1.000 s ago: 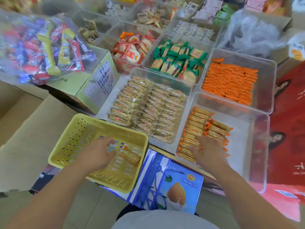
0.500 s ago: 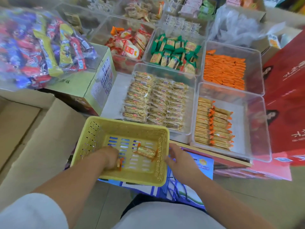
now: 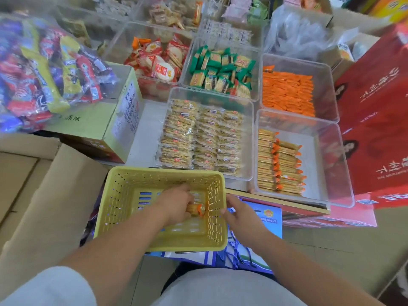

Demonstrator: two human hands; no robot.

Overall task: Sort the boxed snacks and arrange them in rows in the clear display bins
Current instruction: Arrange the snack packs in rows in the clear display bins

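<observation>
A yellow perforated basket [image 3: 123, 199] sits in front of me on a blue carton. My left hand [image 3: 176, 204] reaches inside it and grips a gold snack packet with orange ends [image 3: 196, 209]. My right hand [image 3: 239, 212] rests against the basket's right outer wall, fingers straight. Beyond the basket, a clear bin [image 3: 331, 155] holds two rows of the same gold and orange packets [image 3: 278, 162]. Left of that bin is another clear bin [image 3: 249, 120] with rows of pale biscuit packs [image 3: 198, 135].
Farther bins hold orange packets [image 3: 287, 93], green packs [image 3: 220, 71] and red-white crackers [image 3: 159, 60]. A bag of mixed candy [image 3: 46, 69] lies on a green carton [image 3: 123, 120] at left. A red box [image 3: 375, 120] stands at right, open cardboard boxes [image 3: 44, 195] at left.
My right hand left the gold-packet bin and came to the basket's right side. My left hand moved across the basket floor and took hold of the loose packet there.
</observation>
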